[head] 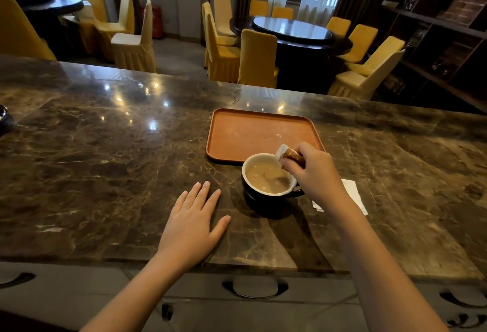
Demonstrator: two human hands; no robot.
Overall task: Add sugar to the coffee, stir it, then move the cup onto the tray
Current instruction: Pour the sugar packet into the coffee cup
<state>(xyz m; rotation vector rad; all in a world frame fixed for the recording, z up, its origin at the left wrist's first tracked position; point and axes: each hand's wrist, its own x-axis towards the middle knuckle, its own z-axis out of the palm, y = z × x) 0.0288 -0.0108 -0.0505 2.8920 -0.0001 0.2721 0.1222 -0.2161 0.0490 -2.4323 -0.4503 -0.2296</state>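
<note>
A black cup (259, 196) with a white inside holds milky coffee (268, 180) and stands on the marble counter, just in front of the orange tray (253, 134). My right hand (313, 171) pinches a small sugar packet (286, 153) over the cup's right rim, tilted toward the coffee. My left hand (193, 223) rests flat on the counter to the left of the cup, fingers spread, holding nothing. The cup's handle points right, under my right hand.
A white napkin (353, 194) lies on the counter right of the cup, partly under my right forearm. The counter's front edge (237, 266) is near me, with drawers below. Yellow chairs (257, 57) and round tables stand beyond the counter.
</note>
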